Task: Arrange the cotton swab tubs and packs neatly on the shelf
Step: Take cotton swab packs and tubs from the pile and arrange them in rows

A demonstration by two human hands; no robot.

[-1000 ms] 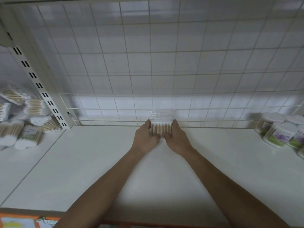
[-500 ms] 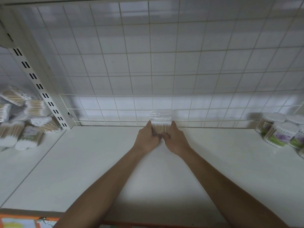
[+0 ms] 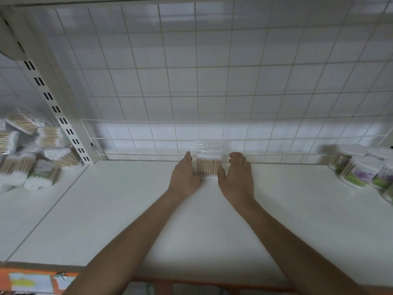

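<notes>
One pack (image 3: pixel 209 165) stands upright at the middle of the shelf (image 3: pixel 127 209), backed against the wire rail (image 3: pixel 138 155). Left hand (image 3: pixel 184 177) lies flat along its side, fingers straight. The right hand (image 3: pixel 237 177) is just beside it, fingers loosely curled, holding nothing. Loose packs (image 3: pixel 32 158) heaped far left, tubs (image 3: pixel 357 171) jumbled far right. Nearly all arranging remains, I'd judge.

White shelf (image 3: pixel 127 220) - flat board, low wire rail (image 3: pixel 148 138) along its back edge. One clear swab pack (image 3: pixel 208 165) stands upright at mid-back, against the rail. Right end - cluster of round tubs (image 3: pixel 357 173), purple-green labels, tilted, touching each other. Left of the seam, the adjoining board (image 3: pixel 25 209) carries a loose pile of packs (image 3: pixel 32 158).
</notes>
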